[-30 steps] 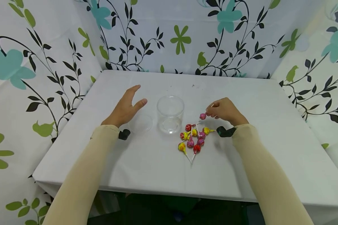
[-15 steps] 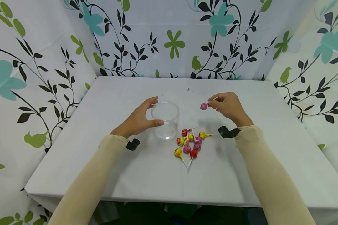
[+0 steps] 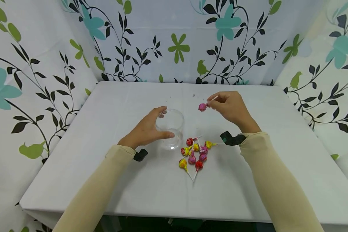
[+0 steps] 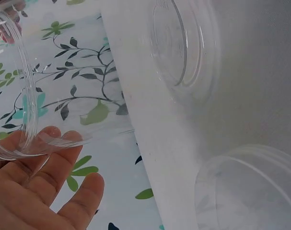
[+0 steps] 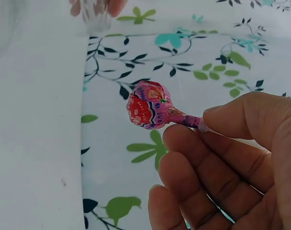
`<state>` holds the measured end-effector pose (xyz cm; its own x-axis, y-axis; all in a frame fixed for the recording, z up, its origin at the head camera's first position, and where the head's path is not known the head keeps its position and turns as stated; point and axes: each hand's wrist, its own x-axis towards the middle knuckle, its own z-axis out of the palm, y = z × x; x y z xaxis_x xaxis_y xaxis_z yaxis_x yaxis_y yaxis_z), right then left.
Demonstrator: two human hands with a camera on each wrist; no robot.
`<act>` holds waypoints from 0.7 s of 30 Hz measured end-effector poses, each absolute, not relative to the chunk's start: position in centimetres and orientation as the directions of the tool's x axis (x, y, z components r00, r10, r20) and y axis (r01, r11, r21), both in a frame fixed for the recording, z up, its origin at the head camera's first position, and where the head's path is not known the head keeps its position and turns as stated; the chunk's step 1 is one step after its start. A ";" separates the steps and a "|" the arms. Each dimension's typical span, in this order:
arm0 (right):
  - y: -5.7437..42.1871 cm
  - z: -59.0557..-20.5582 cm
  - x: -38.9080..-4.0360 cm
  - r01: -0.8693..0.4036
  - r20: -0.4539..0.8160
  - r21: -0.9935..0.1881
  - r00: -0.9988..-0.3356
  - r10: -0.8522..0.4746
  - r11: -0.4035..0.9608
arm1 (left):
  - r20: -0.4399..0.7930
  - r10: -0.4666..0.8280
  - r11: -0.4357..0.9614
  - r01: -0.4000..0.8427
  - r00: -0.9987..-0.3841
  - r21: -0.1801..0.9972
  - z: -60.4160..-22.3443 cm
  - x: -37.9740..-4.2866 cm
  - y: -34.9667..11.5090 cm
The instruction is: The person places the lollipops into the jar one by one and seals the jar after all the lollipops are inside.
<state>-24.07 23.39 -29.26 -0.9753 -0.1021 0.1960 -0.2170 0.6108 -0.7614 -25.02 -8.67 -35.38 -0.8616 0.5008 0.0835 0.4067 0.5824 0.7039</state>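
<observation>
My left hand [image 3: 149, 129] grips a clear plastic jar [image 3: 174, 129], thumb across the near side and fingers behind the rim. Seen from the left wrist, the fingers [image 4: 54, 167] lie along the see-through wall of the jar [image 4: 73, 91]. Thumb and forefinger of my right hand [image 3: 230, 104] pinch the stick of a pink-wrapped lollipop [image 5: 147, 105]. Its round head [image 3: 202, 107] points left towards the jar, above the table and short of the rim. In front of the jar, to its right, lies a loose pile of several red, yellow and pink lollipops [image 3: 192, 158].
A clear round lid [image 4: 246, 191] lies on the table by my left hand, mostly covered by that hand in the head view. White cloth covers the table [image 3: 150, 190]. A leaf-patterned curtain [image 3: 178, 32] hangs behind and at both sides.
My left hand has moved right from beside the jar and now grips it. My right hand has lifted the pink lollipop up and away from the pile, then left towards the jar.
</observation>
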 end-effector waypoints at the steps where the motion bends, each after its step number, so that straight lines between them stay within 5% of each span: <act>1: 23.2 -29.1 -24.0 -0.227 0.207 -0.759 -0.973 -0.105 0.610 | 0.082 0.503 0.580 0.406 -0.861 0.706 -35.4 -25.1 -8.5; 21: 18.7 -27.5 -24.5 -0.376 0.268 -0.735 -0.925 -0.268 0.564 | 0.063 0.510 0.556 0.384 -0.858 0.737 -35.5 -25.4 -8.3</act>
